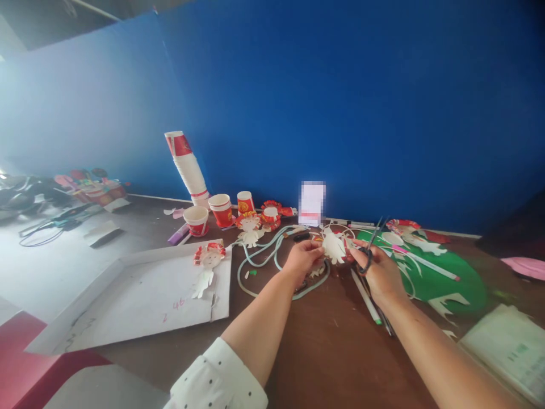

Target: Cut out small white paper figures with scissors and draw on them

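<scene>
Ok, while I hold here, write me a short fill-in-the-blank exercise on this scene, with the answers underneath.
The right hand holds the scissors with blades pointing ____ the person.
The paper cutout at the left hand's fingertips is ____ in colour.
The partition behind the table is ____.
The leaning cup stack is on the picture's ____ side.

Missing words: away from; white; blue; left.
</scene>
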Demonstrator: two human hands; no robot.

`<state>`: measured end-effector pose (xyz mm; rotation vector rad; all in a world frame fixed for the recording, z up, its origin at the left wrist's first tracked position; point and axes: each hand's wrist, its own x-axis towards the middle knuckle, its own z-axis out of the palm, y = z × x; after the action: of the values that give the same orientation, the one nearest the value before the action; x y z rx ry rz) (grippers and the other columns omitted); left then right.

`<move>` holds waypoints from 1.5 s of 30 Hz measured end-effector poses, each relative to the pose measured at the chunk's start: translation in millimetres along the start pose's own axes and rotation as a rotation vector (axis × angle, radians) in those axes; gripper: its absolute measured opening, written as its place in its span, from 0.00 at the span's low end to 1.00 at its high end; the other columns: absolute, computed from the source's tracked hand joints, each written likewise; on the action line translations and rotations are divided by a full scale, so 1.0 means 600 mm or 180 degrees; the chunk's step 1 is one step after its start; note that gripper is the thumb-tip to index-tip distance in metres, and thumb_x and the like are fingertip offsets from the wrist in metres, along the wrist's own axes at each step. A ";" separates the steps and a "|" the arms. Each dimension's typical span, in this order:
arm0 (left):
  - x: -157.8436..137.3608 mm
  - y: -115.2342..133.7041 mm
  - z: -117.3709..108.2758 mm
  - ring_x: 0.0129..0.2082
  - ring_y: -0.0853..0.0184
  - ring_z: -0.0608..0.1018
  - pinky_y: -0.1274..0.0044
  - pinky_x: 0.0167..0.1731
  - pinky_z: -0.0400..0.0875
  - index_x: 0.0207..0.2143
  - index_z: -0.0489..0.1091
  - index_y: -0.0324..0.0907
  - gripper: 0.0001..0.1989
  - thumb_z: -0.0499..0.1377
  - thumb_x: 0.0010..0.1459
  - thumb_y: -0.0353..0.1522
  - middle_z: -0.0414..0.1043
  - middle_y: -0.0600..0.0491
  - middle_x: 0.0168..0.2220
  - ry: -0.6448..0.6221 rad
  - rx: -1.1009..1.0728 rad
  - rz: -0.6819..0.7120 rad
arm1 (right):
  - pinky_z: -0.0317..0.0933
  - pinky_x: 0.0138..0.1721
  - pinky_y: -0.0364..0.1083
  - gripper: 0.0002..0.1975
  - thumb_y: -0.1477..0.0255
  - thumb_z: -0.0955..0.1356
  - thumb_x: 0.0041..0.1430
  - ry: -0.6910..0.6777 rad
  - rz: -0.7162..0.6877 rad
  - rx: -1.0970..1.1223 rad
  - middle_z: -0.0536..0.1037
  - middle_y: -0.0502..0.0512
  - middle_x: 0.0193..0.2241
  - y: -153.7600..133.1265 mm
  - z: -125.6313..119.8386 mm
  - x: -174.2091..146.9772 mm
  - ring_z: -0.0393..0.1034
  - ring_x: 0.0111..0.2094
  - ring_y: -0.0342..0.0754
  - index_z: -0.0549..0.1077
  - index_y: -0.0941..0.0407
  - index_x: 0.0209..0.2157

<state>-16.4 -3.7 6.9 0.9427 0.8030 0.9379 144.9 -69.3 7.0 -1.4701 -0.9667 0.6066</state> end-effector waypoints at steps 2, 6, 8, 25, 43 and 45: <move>0.000 0.001 0.000 0.23 0.76 0.70 0.80 0.27 0.65 0.29 0.72 0.36 0.14 0.70 0.42 0.34 0.70 0.52 0.26 0.0007 0.0014 -0.0008 | 0.56 0.21 0.41 0.27 0.57 0.71 0.49 -0.0011 0.0074 0.0055 0.79 0.54 0.27 0.001 0.002 -0.001 0.73 0.29 0.50 0.74 0.56 0.48; -0.001 0.000 0.000 0.24 0.75 0.71 0.81 0.28 0.65 0.30 0.73 0.37 0.13 0.69 0.42 0.33 0.71 0.52 0.27 0.0004 0.0074 -0.0012 | 0.61 0.26 0.42 0.26 0.58 0.71 0.49 -0.0054 0.0032 0.0088 0.79 0.53 0.27 0.002 0.002 -0.002 0.74 0.31 0.50 0.74 0.56 0.48; -0.002 -0.001 0.001 0.24 0.75 0.71 0.81 0.28 0.65 0.31 0.73 0.37 0.13 0.69 0.42 0.33 0.71 0.52 0.27 -0.0016 0.0135 -0.0007 | 0.64 0.30 0.44 0.26 0.59 0.71 0.50 -0.0125 -0.0003 0.0139 0.80 0.53 0.31 0.005 0.001 -0.001 0.74 0.32 0.49 0.73 0.55 0.49; 0.001 -0.009 -0.001 0.26 0.74 0.73 0.81 0.30 0.66 0.34 0.75 0.38 0.10 0.66 0.47 0.31 0.73 0.52 0.28 -0.0088 0.0431 -0.0026 | 0.62 0.32 0.44 0.26 0.65 0.72 0.45 -0.0105 -0.0024 -0.0207 0.79 0.52 0.29 -0.015 0.001 -0.012 0.71 0.30 0.47 0.73 0.56 0.49; 0.007 0.000 -0.004 0.21 0.76 0.70 0.81 0.24 0.64 0.31 0.75 0.36 0.11 0.67 0.45 0.33 0.72 0.51 0.26 0.0521 -0.0121 0.0299 | 0.65 0.27 0.44 0.25 0.51 0.69 0.51 -0.1382 0.0210 -0.0672 0.78 0.52 0.21 -0.061 0.015 -0.052 0.73 0.23 0.47 0.77 0.57 0.41; 0.011 0.000 -0.006 0.23 0.75 0.71 0.81 0.27 0.65 0.31 0.75 0.36 0.10 0.67 0.45 0.33 0.73 0.51 0.27 0.0576 -0.0222 0.0365 | 0.64 0.26 0.43 0.24 0.51 0.69 0.51 -0.1748 0.0312 -0.0746 0.77 0.51 0.20 -0.060 0.017 -0.053 0.71 0.22 0.46 0.77 0.57 0.40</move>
<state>-17.3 3.7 4.7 0.8587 0.8697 1.1563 112.6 -92.7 35.0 -1.5972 -1.4322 1.0294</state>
